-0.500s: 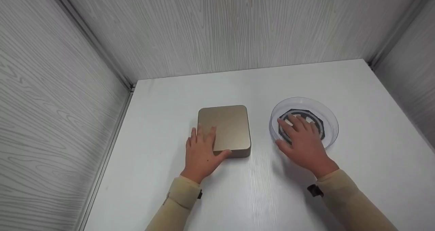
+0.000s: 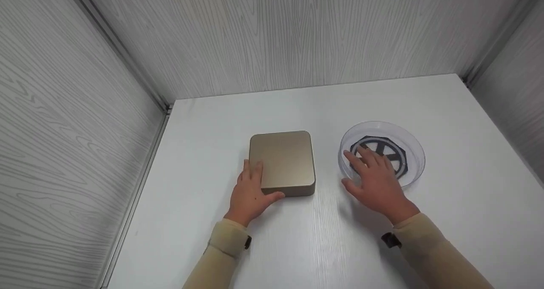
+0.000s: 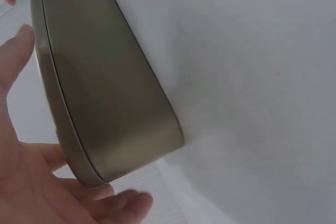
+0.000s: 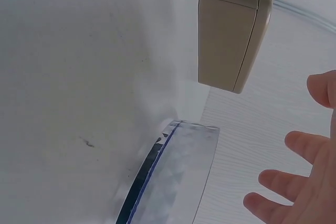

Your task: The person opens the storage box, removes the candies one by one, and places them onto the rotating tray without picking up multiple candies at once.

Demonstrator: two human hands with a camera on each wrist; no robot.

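Note:
A closed gold metal tin (image 2: 282, 159) with rounded corners lies on the white table. My left hand (image 2: 246, 199) is at its near left corner, one finger over the lid, others along the left side, the thumb out by the front. In the left wrist view, the fingers reach past the corner of the tin (image 3: 105, 87). A clear round plastic dish (image 2: 378, 128) stands to the right, with a black-and-white octagonal spoked pattern (image 2: 381, 148) showing at its bottom. Above its near part, my right hand (image 2: 380, 191) is spread; in the right wrist view its fingers (image 4: 283, 183) are apart from the dish wall.
White wood-grain panels (image 2: 272, 34) stand behind the table (image 2: 314, 246) and at both sides. A strip of table separates the tin from the dish. Each beige sleeve carries a small dark piece (image 2: 391, 239) at the wrist.
My left hand has drawn back a little, its fingers lying less far over the lid. The right hand has shifted slightly back and left, so more of the dish's pattern shows.

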